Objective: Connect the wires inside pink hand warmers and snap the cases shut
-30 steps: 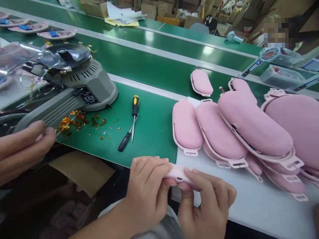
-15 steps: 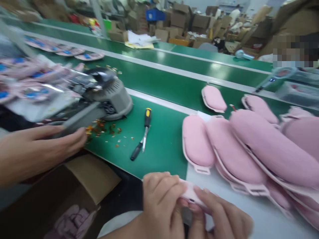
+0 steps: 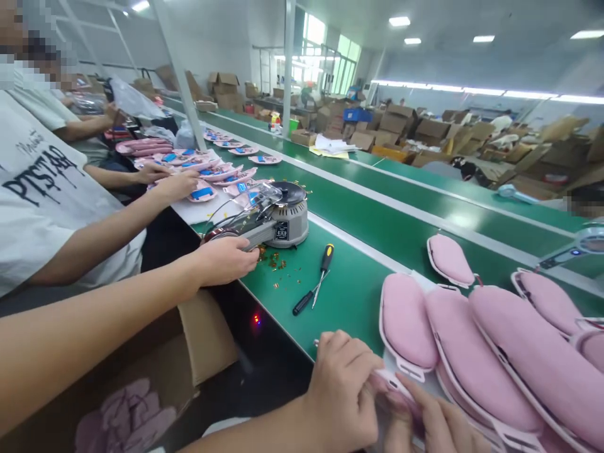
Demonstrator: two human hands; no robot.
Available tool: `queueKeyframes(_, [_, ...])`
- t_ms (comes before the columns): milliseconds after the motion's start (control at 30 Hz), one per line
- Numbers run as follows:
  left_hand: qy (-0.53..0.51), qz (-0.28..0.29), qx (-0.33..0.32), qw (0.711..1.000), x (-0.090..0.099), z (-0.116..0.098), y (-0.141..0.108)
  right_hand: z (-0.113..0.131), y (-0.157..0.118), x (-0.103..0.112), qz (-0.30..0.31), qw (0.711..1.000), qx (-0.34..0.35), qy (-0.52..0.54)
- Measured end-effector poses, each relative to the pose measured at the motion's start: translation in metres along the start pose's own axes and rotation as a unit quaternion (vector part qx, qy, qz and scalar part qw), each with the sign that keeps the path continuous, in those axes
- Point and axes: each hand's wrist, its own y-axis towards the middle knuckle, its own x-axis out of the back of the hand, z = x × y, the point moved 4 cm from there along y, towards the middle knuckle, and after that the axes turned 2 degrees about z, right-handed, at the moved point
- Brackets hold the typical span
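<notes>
Head view, read from my remote station. I have both hands low and right of centre, at the near edge of the green bench (image 3: 352, 299). Left hand (image 3: 346, 384): fingers curled closed over one end of a slim pink piece (image 3: 387, 377). Right hand (image 3: 436, 418): blurred and partly cut off at the lower edge, fingers bent in on the other end, thumb below. Between the two grips I can make out a small dark slot in the piece.

Just beyond and to the right I log a group of pink padded pieces (image 3: 408, 321), several overlapping. Ahead of the left hand, a yellow-and-black screwdriver (image 3: 327, 258) crosses a black-handled screwdriver (image 3: 302, 304). Farther left I note a grey round-bodied machine (image 3: 295, 223) and amber scraps (image 3: 274, 259) beside it. A co-worker's hand (image 3: 224, 259) is at its near arm; contact I cannot tell. Below that, an open carton (image 3: 207, 340) holds loose pink parts (image 3: 127, 415)
</notes>
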Motion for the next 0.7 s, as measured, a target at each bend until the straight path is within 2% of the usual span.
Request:
queueKeyframes(67, [-0.004,0.026,-0.005,1.0,0.005,0.001,0.0,-0.004,-0.002,0.002,0.004,1.0,0.024,-0.001])
queueKeyframes(133, [-0.009,0.042,-0.016,0.999,0.015,0.0,0.008,-0.007,0.001,0.007,0.035,0.997,0.072,-0.004])
queueKeyframes(233, [-0.019,0.041,-0.086,0.995,0.028,-0.012,0.039,-0.012,0.026,0.015,0.117,0.983,0.137,0.019])
queueKeyframes(300, [-0.029,-0.025,-0.15,0.988,0.038,-0.028,0.065,-0.017,0.062,0.016,0.18,0.977,0.106,0.052])
queueKeyframes(367, [-0.04,-0.148,-0.172,0.973,0.05,-0.04,0.086,-0.026,0.108,0.003,0.248,0.966,-0.005,0.068])
queueKeyframes(400, [-0.052,-0.19,-0.171,0.965,0.052,-0.042,0.093,-0.03,0.132,-0.01,0.293,0.952,-0.062,0.069])
queueKeyframes(433, [-0.065,-0.207,-0.168,0.962,0.053,-0.043,0.096,-0.035,0.152,-0.029,0.356,0.924,-0.125,0.057])
queueKeyframes(467, [-0.075,-0.199,-0.165,0.963,0.051,-0.042,0.097,-0.039,0.169,-0.051,0.426,0.885,-0.186,0.04])
queueKeyframes(567, [-0.059,-0.109,-0.138,0.983,0.039,-0.025,0.083,-0.044,0.21,-0.119,0.483,0.837,-0.253,0.035])
queueKeyframes(633, [-0.018,-0.067,-0.095,0.993,0.037,-0.005,0.068,-0.045,0.223,-0.159,0.505,0.812,-0.288,0.056])
queueKeyframes(700, [0.035,-0.044,-0.063,0.996,0.039,0.016,0.058,-0.046,0.231,-0.19,0.507,0.799,-0.31,0.091])
